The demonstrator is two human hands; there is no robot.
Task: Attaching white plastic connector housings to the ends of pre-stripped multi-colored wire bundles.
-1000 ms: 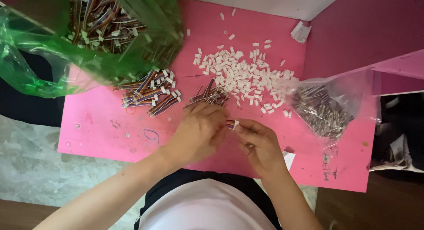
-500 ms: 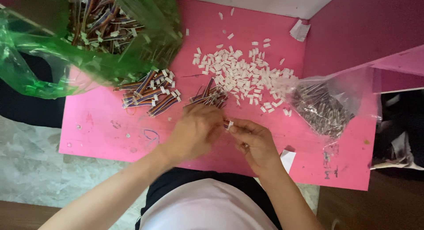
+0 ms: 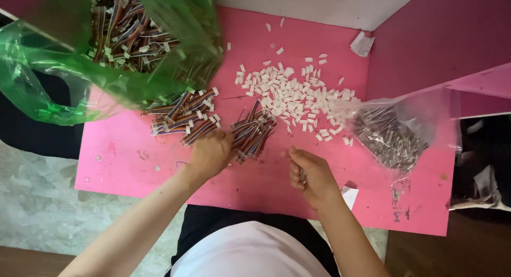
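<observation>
Left hand (image 3: 210,153) reaches onto the small wire pile (image 3: 253,133) at mid bench (image 3: 122,165), fingers curled over its near end; grip looks closed on wires but what it pinches is hidden under the hand. Right hand (image 3: 311,176) sits just right of that pile, apart from it, fingers folded together around something small and thin, probably a wire piece; can't tell exactly what.

Handling guess: wires are light, thin, floppy, and tangle easily in bundles; best taken near the white plug end, which is stiffer. White plugs (image 3: 293,96) lie scattered behind the pile, tiny, light, easy to flick away.

Second wire bundle (image 3: 183,117) lies left of the first, touching the green bag (image 3: 80,69), which is stuffed with more wires and overhangs the bench's far left corner. Clear bag (image 3: 388,130) of dark parts lies at right, mouth toward the plugs. Pink wall (image 3: 436,37) closes the right side. Open room: bare bench strip along the near edge and at near left.
</observation>
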